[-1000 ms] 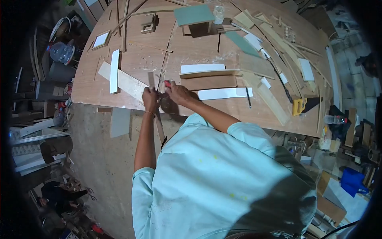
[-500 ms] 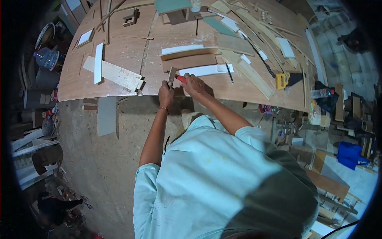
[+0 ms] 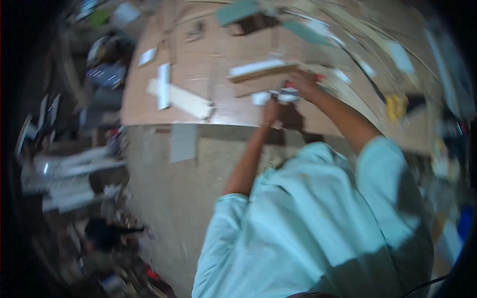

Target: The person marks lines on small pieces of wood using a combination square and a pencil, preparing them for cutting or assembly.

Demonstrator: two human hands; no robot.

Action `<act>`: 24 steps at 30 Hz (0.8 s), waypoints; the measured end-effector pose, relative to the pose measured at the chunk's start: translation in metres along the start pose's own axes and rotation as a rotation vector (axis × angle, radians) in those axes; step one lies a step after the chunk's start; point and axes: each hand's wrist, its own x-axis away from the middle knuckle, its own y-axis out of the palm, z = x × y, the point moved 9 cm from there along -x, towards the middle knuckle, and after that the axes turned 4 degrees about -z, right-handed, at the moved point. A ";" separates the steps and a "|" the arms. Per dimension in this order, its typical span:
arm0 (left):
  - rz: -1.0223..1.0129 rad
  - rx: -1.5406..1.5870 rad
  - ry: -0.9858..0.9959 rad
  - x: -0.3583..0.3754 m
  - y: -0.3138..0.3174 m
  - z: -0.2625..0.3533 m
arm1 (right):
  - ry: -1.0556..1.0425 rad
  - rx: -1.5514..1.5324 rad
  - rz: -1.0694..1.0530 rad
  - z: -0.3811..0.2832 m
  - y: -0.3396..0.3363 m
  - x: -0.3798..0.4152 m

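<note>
Everything is smeared by motion. My left hand (image 3: 271, 110) is closed at the table's front edge, its fingers on a small wooden block (image 3: 288, 91) that shows as a short grey-brown strip. Just right of it and farther in, my right hand (image 3: 305, 85) is wrapped round a red-handled tool (image 3: 289, 84); red shows on both sides of the fist. The tool's working end cannot be made out. Under the hands lies a white strip (image 3: 259, 98), partly covered. Behind them is a wooden piece with a white board (image 3: 258, 68) along it.
On the wooden table (image 3: 226, 111) a pale plank (image 3: 191, 103) and a white strip (image 3: 163, 87) lie at left. A yellow-handled saw (image 3: 396, 107) lies at right near long wood strips. Green-topped pieces (image 3: 237, 12) stand at the back. A dark-clothed person (image 3: 104, 233) is at lower left.
The view has swung left, so the table appears farther right. My right hand has moved forward and right from the left hand; the block seems turned from upright to sideways.
</note>
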 end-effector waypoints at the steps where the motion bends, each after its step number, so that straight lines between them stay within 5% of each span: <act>1: 0.115 0.039 -0.006 -0.004 0.006 0.018 | -0.135 0.014 0.095 0.022 0.030 -0.006; 2: 0.213 0.082 -0.019 -0.002 -0.001 0.022 | 0.138 -0.115 -0.175 0.047 0.037 -0.011; 3: 0.247 0.076 -0.068 0.005 -0.011 0.015 | 0.083 -0.125 -0.198 0.034 0.045 -0.014; 6: 0.047 0.139 -0.140 -0.012 0.030 0.036 | 0.095 0.143 -0.093 0.081 0.039 0.017; 16: 0.091 0.215 -0.155 -0.028 0.049 0.040 | 0.065 0.017 -0.125 0.115 0.032 0.027; 18: -0.013 0.131 -0.266 -0.022 0.047 0.043 | 0.002 0.102 0.103 0.122 0.017 0.023; 24: 0.025 0.057 -0.279 -0.018 0.048 0.018 | 0.152 0.070 -0.055 0.141 0.020 0.012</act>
